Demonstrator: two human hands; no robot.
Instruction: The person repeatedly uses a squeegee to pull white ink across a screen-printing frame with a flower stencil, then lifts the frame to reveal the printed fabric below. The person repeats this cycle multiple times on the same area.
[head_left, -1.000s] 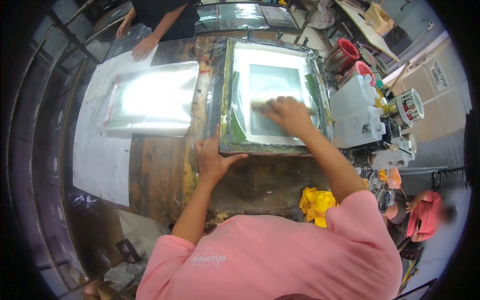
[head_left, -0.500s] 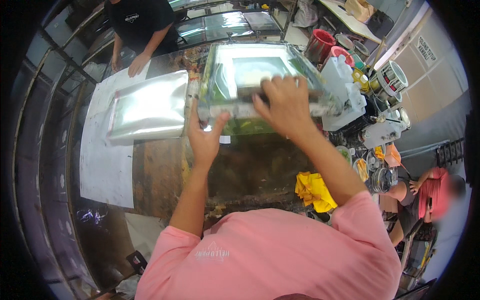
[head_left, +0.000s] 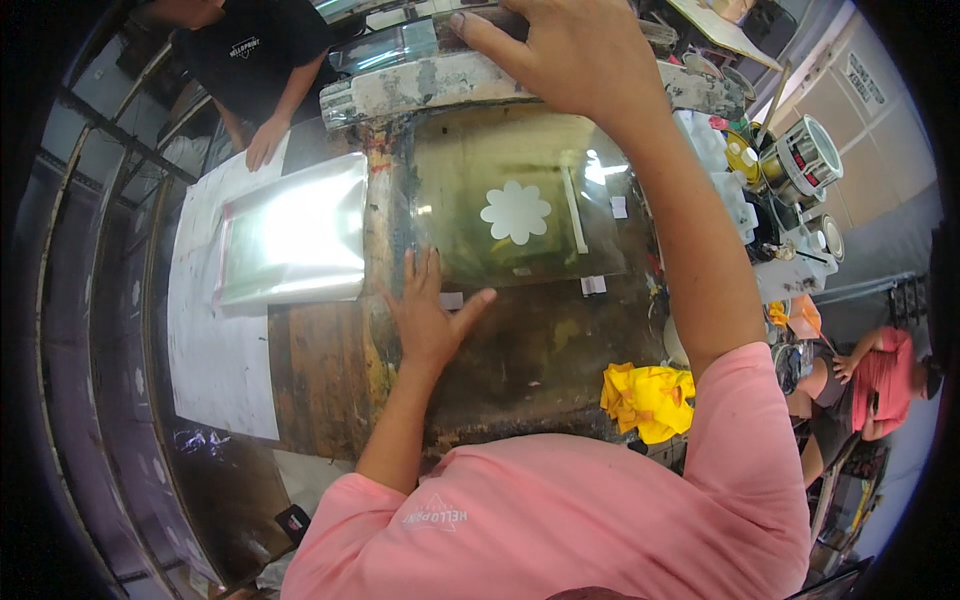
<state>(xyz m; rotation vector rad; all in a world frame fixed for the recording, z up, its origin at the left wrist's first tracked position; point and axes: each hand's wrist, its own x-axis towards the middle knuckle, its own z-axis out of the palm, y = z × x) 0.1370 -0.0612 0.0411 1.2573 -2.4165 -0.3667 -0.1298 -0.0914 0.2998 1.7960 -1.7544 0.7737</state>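
My left hand [head_left: 428, 318] lies with fingers spread at the near left corner of a clear plastic sheet [head_left: 455, 230]. A white scalloped flower shape [head_left: 515, 212] shows on that sheet. Beyond it the screen-printing frame [head_left: 430, 85] is raised, its paint-stained near edge facing me. My right hand [head_left: 585, 50] is in front of the raised frame at the top of the picture. Its thumb sticks out to the left, and the other fingers are mostly cut off by the picture edge, so what they hold is hidden.
Left of the sheet, a stack of shiny clear film [head_left: 295, 235] lies on white paper [head_left: 220, 370]. A person in black [head_left: 255, 50] rests a hand there. A yellow cloth [head_left: 650, 400] lies near my right arm. Cans [head_left: 800, 160] and jugs line the right side; another person sits beyond.
The frame has swung up and away, uncovering the sheet with the flower shape. My right hand has risen with it. My left hand has left the frame and come down to the sheet.
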